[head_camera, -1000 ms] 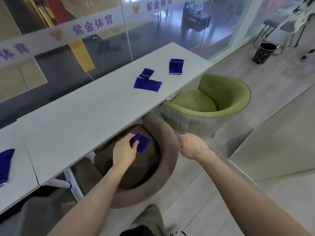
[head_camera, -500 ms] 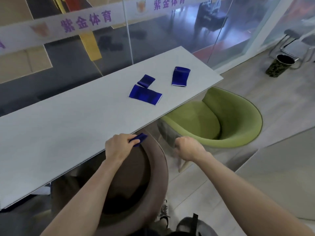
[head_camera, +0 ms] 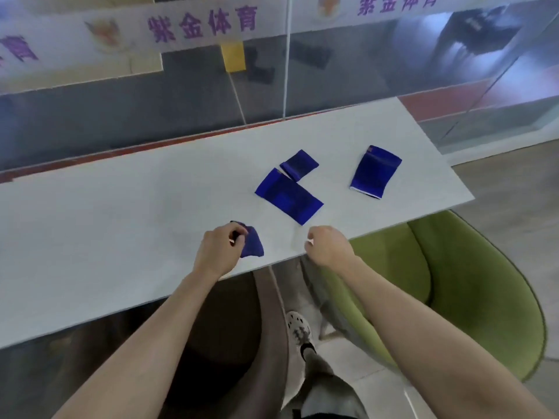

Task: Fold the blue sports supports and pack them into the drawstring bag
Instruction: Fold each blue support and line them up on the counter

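While your left hand [head_camera: 217, 252] was over the near edge of the white tabletop [head_camera: 106, 237], just left of the frame's centre, its curled fingers and thumb pinched a folded blue support [head_camera: 252, 244]. The soft wad stuck out to the right of the knuckles; whether it touched the table could not be told. Your right hand [head_camera: 328, 247] sat just right of centre at the table's edge, apart from the wad, its fingers curled into the palm with nothing visible in them.

You had four blue supports in view: the one you gripped and three lying flat above your hands. The small blue support [head_camera: 299, 164] was a short rectangle, its lower corner touching the large blue support [head_camera: 289, 200], a longer, slanted rectangle of smooth fabric. Well apart to the right lay the white-edged blue support [head_camera: 376, 171], a slightly waisted sleeve with a pale hem at its lower end.

The tabletop was matte and smooth. Two round tub chairs stood under it: a brown chair [head_camera: 266, 313] at lower centre and a green chair [head_camera: 453, 297] at right.
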{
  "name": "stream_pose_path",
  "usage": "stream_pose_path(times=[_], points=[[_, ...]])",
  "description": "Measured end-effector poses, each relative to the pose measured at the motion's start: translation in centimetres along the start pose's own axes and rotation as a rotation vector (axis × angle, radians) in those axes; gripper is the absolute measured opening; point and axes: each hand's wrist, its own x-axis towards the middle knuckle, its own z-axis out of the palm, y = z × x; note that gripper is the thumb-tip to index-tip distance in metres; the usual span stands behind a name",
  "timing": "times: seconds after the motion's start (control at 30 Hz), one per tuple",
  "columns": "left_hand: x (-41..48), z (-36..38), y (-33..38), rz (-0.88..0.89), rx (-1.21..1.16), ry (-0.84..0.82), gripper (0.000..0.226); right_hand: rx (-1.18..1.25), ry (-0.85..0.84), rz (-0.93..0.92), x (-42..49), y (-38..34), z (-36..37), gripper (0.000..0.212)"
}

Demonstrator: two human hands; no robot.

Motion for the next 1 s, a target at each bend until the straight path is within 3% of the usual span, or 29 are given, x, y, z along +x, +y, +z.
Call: stream_pose_path(times=[0.13, 0.23, 0.37, 0.63, 0.73, 0.83, 1.0], points=[[4.8, 0.6, 1.6, -0.116, -0.172, 0.016, 0.040, 0.090, 0.074, 0.024, 9.2, 1.3, -1.4, 0.025], [7.7, 0.7, 2.0, -0.300, -0.304, 0.036, 0.062, 0.207, 0.128, 0.095, 15.4, 2.0, -2.9, 0.030], [9.6, 0.3, 1.5, -0.382, -0.405, 0.035, 0.030, 0.311, 0.140, 0.202, 21.7, 2.4, -4.5, 0.046], [9.6, -0.4, 0.4, -0.452, -0.479, 0.072, 0.023, 0.362, 0.133, 0.353, 28.5, 2.9, -3.2, 0.079], [8.9, -0.7, 0.0, -0.460, -0.463, 0.071, 0.022, 0.426, 0.095, 0.390, 29.4, 3.3, -2.7, 0.067], [7.9, -0.8, -0.6, -0.485, -0.451, 0.093, 0.020, 0.521, 0.154, 0.343, 29.1, 2.8, -3.2, 0.031], [5.6, -1.8, -1.9, -0.541, -0.495, 0.119, 0.019, 0.589, 0.305, 0.044, 23.2, -1.9, -5.8, 0.012]])
